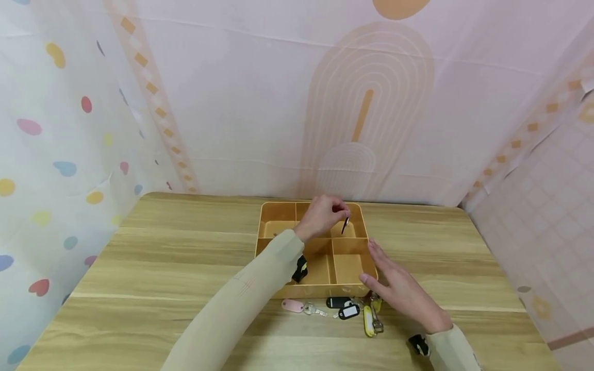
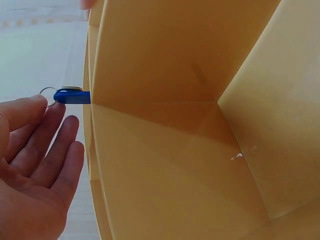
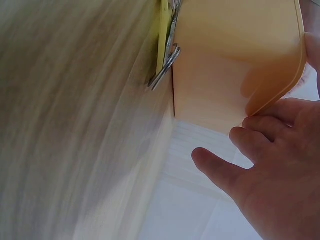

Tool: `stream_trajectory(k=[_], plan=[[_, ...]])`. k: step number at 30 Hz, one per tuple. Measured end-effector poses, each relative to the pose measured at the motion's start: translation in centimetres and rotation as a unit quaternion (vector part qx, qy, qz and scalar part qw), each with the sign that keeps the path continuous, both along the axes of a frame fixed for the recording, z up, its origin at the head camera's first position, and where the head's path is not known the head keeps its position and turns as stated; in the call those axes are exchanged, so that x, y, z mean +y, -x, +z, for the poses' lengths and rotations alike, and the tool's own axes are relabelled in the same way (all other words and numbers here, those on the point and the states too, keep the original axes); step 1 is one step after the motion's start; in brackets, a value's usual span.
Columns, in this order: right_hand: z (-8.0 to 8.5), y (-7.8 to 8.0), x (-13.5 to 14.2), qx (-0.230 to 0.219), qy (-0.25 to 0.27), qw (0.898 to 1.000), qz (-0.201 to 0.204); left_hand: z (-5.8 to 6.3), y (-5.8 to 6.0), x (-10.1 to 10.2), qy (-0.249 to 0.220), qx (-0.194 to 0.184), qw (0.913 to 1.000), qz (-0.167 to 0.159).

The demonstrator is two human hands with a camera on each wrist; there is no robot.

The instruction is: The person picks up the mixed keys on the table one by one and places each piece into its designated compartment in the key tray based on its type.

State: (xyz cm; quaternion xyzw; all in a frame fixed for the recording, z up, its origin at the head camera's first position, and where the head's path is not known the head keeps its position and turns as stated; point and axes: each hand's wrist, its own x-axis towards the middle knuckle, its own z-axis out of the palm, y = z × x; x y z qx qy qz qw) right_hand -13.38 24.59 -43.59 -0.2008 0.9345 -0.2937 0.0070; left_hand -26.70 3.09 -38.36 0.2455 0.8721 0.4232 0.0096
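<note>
My left hand (image 1: 325, 214) reaches over the back right compartment of an orange divided box (image 1: 320, 291). Thumb and forefinger pinch the thin metal ring of a blue key tag (image 2: 74, 96), which hangs just beyond a compartment wall in the left wrist view; the other fingers are spread loosely. It looks dark and small in the head view. My right hand (image 1: 406, 291) rests against the box's right side, its fingers mostly extended. At the box's rounded rim (image 3: 295, 82), some of its fingertips touch the edge.
In front of the box lie a pink key tag (image 1: 292, 306) with a key (image 1: 315, 309), black key tags (image 1: 349, 312) and a yellow key tag (image 1: 368, 322) with keys. The wooden table (image 1: 185, 257) meets patterned cloth (image 1: 241, 129) behind.
</note>
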Motion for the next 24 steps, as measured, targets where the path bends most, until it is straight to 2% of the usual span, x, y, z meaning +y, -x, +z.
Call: stream_trajectory(k=[11,18,24], plan=[[-0.1,0.2,-0.2,-0.005,0.000,1.000,0.003,0.1,-0.4,-0.4,0.023,-0.045,0.9987,-0.013],[0.0,0.3,-0.2,-0.007,0.001,1.000,0.005,1.7,-1.5,-1.6,0.018,-0.049,0.9983,-0.025],[0.2,0.3,0.0,-0.014,0.005,1.000,0.006,3.4,-3.4,-3.7,0.022,-0.017,0.9989,-0.039]])
